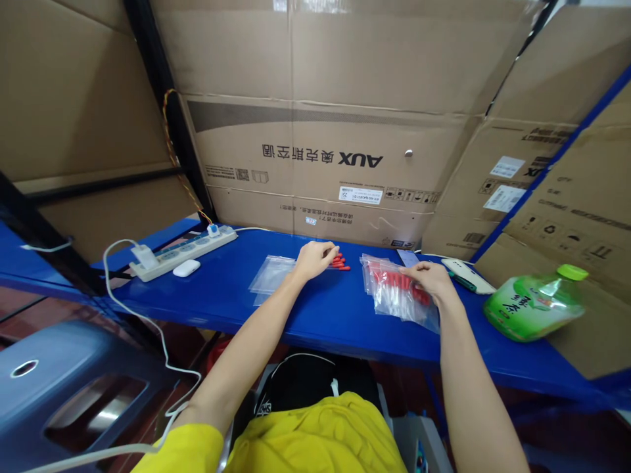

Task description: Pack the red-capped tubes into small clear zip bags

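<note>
My left hand (314,257) rests on the blue table (305,309), its fingers curled over a small heap of red parts (340,262). Whether it grips one I cannot tell. Just left of it lie empty clear zip bags (272,274). My right hand (432,278) lies flat on a stack of clear bags filled with red parts (397,293), pressing on the top bag.
A white power strip (185,250) and a white earbud case (186,267) sit at the back left. A phone (467,275) and a green bottle (535,302) lie to the right. Cardboard boxes (320,151) wall the table's back. A blue stool (64,394) stands lower left.
</note>
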Motion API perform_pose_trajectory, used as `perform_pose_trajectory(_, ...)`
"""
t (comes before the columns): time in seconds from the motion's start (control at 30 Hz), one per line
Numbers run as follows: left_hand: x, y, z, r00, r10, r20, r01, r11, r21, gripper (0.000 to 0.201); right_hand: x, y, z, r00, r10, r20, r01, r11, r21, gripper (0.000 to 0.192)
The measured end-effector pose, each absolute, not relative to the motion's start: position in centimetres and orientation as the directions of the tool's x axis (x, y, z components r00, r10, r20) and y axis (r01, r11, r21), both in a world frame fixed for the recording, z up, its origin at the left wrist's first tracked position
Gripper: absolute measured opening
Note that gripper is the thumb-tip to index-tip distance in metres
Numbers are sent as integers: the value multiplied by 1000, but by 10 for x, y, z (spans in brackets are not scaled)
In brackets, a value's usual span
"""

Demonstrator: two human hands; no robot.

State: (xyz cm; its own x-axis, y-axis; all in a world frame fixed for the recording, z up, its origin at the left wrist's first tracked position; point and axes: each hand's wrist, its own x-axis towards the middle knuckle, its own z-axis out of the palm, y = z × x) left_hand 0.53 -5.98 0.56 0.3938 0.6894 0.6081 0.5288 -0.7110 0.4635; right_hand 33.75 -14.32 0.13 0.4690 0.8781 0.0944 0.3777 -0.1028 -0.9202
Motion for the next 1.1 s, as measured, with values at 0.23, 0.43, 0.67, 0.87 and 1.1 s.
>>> perform_pose_trajectory(0.23,2,-57,4,310,716,625,565,-667,485,46,345,-137,1,447,874,191,429,-22,-903,37)
perform_pose_trajectory(0.43,3,-59,5,340,717,608,561,-674,481,46,348,-145,8,395,911,119,327,-18,-945,28)
perform_pose_trajectory(0.67,4,-60,6,364,714,598,541,-685,488,43,367,-142,1,364,925,110,477,-84,-875,29)
perform_pose_trajectory(0.87,7,-60,2,417,710,568,576,-690,439,43,343,-138,15,388,805,449,893,-206,-400,30)
perform_pose_trajectory(1.1,12,-59,-8,527,708,471,569,-705,422,36,231,-103,39,134,784,605,874,195,-446,21)
